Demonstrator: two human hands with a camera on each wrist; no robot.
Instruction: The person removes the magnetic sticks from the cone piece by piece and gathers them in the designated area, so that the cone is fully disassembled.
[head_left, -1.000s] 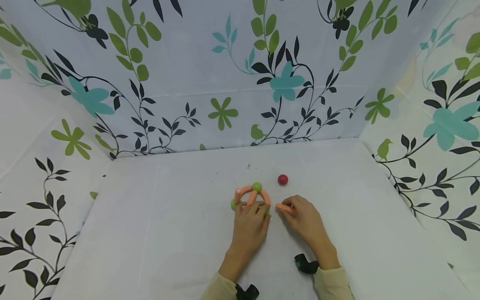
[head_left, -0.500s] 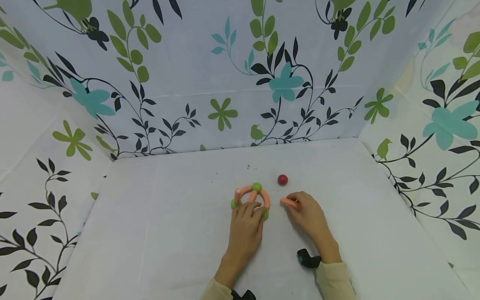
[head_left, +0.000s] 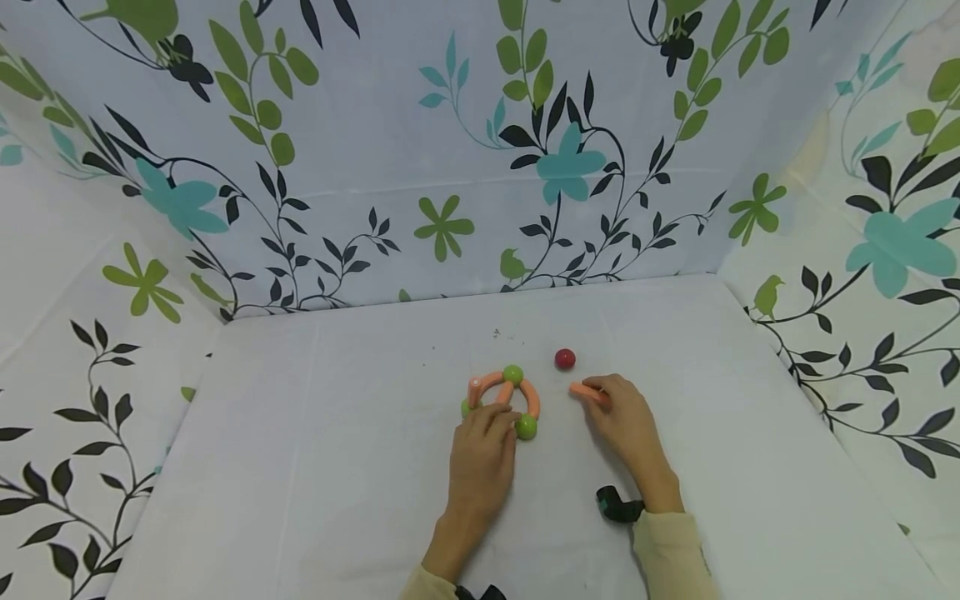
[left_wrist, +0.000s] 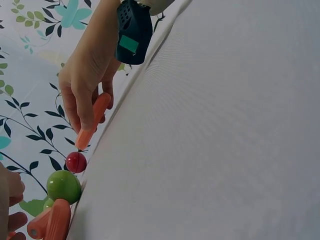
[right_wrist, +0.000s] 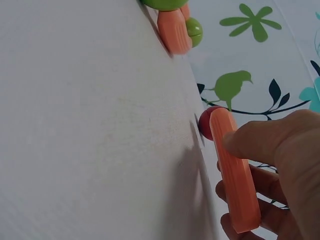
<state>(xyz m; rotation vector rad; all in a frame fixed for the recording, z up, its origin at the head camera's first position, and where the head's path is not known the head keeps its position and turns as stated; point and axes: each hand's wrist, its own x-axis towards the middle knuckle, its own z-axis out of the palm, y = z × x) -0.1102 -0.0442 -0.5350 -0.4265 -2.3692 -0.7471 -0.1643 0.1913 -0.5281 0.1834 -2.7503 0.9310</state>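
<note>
A ring-like toy structure of orange rods [head_left: 531,397] and green balls [head_left: 513,373] lies on the white table. My left hand [head_left: 482,458] grips its near side, fingers hiding part of it; one short rod stands up at its left. To the right, my right hand [head_left: 625,423] pinches a separate orange rod [head_left: 587,392]. The right wrist view shows the thumb along this rod [right_wrist: 236,175] with fingers behind it. Just beyond the rod's far end sits a red ball [head_left: 565,359], which the rod overlaps in that view.
Black wrist cameras [head_left: 619,505] are strapped at both wrists. A white cloth covers the table [head_left: 360,467]. Patterned curtains [head_left: 345,150] with leaves and flowers rise behind it and along both sides.
My right hand has moved away from the structure, up and slightly right, carrying the orange rod toward the red ball. My left hand has slid a little left, uncovering the near right green ball.
</note>
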